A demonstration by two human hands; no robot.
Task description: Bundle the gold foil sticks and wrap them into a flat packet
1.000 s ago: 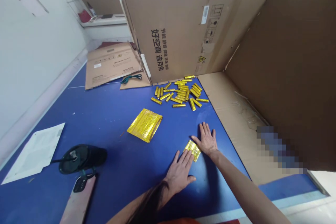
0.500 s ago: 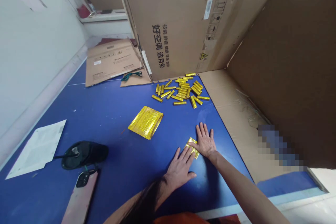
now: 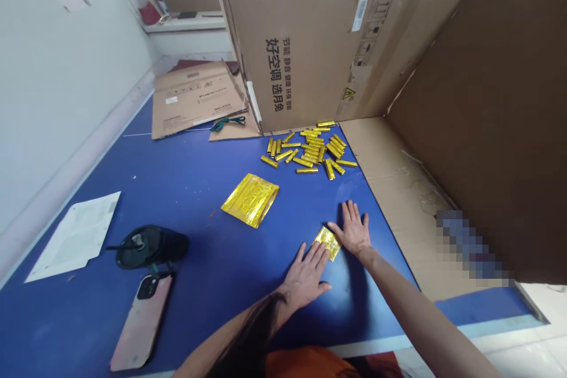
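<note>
A small flat gold foil packet (image 3: 327,241) lies on the blue table (image 3: 204,307) in front of me. My left hand (image 3: 305,276) is open, palm down, with its fingertips over the packet's lower left edge. On the packet's right side, my right hand (image 3: 354,230) also lies flat, fingers stretched out and thumb at the packet's edge. A larger gold foil pouch (image 3: 250,200) rests further left, apart from both hands. Beyond it, several slim gold foil-wrapped sticks (image 3: 312,150) are scattered in a loose heap.
Large cardboard sheets (image 3: 319,41) stand behind the sticks, and a brown panel (image 3: 491,118) rises on the right. To the left are a black tumbler (image 3: 153,246), a pink phone (image 3: 142,322) and a white paper (image 3: 77,236). A dark green cord (image 3: 228,123) lies on flat cardboard (image 3: 199,100).
My right hand has slid slightly right off the middle of the packet, uncovering more of it. My left hand stays almost in place. The whole view has shifted a little.
</note>
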